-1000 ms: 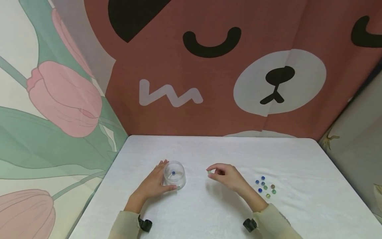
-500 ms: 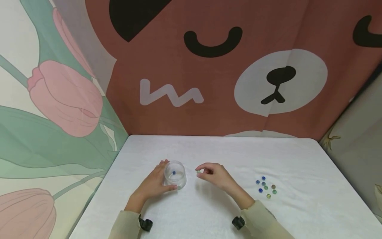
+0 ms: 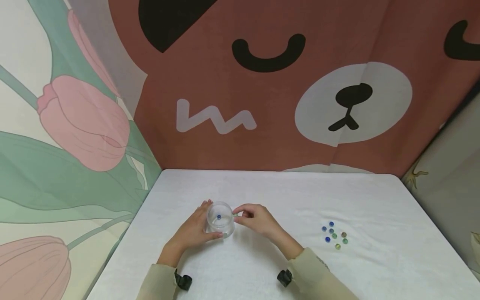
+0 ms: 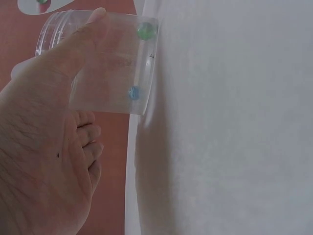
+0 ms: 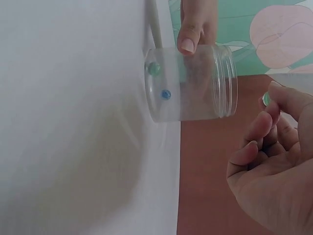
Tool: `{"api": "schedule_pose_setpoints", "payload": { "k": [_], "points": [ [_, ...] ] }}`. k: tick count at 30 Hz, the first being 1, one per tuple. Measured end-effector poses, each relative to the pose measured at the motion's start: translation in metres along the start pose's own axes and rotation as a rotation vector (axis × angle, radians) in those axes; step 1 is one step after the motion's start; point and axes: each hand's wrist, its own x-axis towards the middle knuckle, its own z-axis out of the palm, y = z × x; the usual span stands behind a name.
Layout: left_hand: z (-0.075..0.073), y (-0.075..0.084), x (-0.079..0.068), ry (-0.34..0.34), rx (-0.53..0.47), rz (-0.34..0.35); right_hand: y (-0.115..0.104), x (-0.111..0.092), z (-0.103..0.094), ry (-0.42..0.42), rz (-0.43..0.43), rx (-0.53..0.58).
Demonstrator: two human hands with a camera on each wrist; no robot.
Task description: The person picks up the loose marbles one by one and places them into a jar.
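Observation:
A clear plastic jar [image 3: 229, 228] with a threaded mouth stands upright on the white table. My left hand [image 3: 193, 229] holds it from the left, thumb along the near side and fingers behind. Through the jar's wall in the right wrist view, a blue marble [image 5: 166, 94] and a green marble [image 5: 154, 68] show at the bottom. My right hand [image 3: 258, 220] pinches another green marble [image 5: 266, 99] between thumb and fingertips. It is level with the jar's mouth, just outside the rim on the right in the head view.
Several loose blue, green, yellowish and brown marbles [image 3: 334, 236] lie in a cluster on the white tablecloth [image 3: 393, 250] to the right. Behind the table's far edge hangs a brown bear-print cloth [image 3: 270, 141]. A tulip-print cloth [image 3: 82, 125] hangs at left.
My right hand has moved left with the pinched green marble, from open table to the jar's right rim. The left hand and jar stay where they were.

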Motion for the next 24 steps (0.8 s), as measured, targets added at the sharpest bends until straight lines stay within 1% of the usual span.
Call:
{"api": "schedule_pose_setpoints", "payload": {
  "k": [8, 11, 20, 23, 24],
  "points": [
    [0.000, 0.000, 0.000, -0.013, 0.031, 0.014, -0.002, 0.005, 0.008, -0.019, -0.021, 0.036],
    [0.000, 0.001, 0.000, -0.014, 0.024, 0.015, -0.002, 0.007, 0.010, -0.020, -0.022, 0.043],
    [0.002, -0.001, 0.001, -0.010, 0.028, -0.003, 0.001, 0.017, 0.022, -0.002, -0.015, 0.050],
    [0.001, -0.002, 0.000, -0.021, 0.032, -0.010, 0.002, 0.021, 0.027, 0.005, -0.002, 0.044],
    [0.001, -0.002, 0.001, -0.018, 0.028, -0.004, 0.003, 0.022, 0.028, 0.006, 0.002, 0.043]
  ]
}}
